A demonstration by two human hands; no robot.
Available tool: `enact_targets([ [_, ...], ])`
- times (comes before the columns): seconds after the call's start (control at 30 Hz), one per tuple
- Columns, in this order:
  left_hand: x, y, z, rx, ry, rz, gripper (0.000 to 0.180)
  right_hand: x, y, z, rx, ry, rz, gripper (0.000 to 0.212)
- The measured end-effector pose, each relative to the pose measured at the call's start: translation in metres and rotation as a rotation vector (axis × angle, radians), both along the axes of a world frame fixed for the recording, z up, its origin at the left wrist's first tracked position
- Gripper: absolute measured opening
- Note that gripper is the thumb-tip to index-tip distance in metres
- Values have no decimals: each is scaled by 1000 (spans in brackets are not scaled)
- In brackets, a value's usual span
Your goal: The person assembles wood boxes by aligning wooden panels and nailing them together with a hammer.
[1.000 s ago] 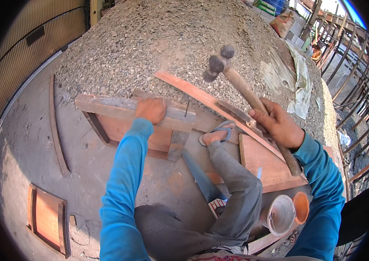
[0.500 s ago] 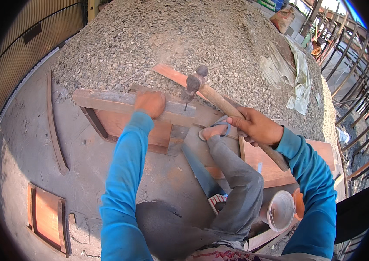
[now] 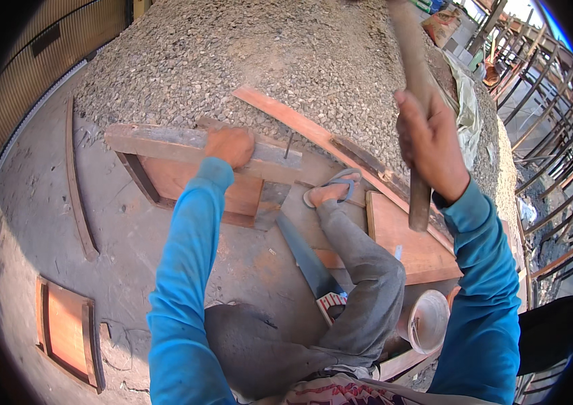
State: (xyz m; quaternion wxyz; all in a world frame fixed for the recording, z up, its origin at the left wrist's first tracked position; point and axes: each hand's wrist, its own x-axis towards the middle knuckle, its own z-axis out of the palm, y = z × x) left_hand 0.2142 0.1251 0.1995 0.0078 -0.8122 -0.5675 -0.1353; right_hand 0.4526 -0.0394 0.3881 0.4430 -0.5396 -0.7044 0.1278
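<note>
A thick, weathered wooden beam (image 3: 158,143) lies across a wooden panel frame (image 3: 185,182) on the ground. My left hand (image 3: 230,146) is closed over the beam, right of its middle. From the beam's right end a nail (image 3: 289,144) sticks up, leaning slightly. My right hand (image 3: 437,143) is wrapped round the wooden handle of a hammer (image 3: 419,206), raised high on the right. Its head is mostly cut off by the top of the picture. My sandalled foot (image 3: 330,192) rests near the beam's right end.
A handsaw (image 3: 305,260) lies beside my leg. A gravel heap (image 3: 232,61) rises ahead, with a long plank (image 3: 286,116) along its foot. Another panel (image 3: 408,243) and a white bucket (image 3: 429,320) are at right, a small framed panel (image 3: 67,331) at lower left.
My right hand has swung the hammer up and to the right, away from the nail, which now shows fully. My left hand stays on the beam.
</note>
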Motion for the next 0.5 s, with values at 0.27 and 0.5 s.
enact_targets([
  [0.27, -4, 5, 0, 31, -1, 22, 35, 25, -25, 32, -494, -123, 58, 36],
  [0.5, 11, 7, -6, 107, -5, -20, 34, -20, 16, 116, 600, 244, 173, 25],
])
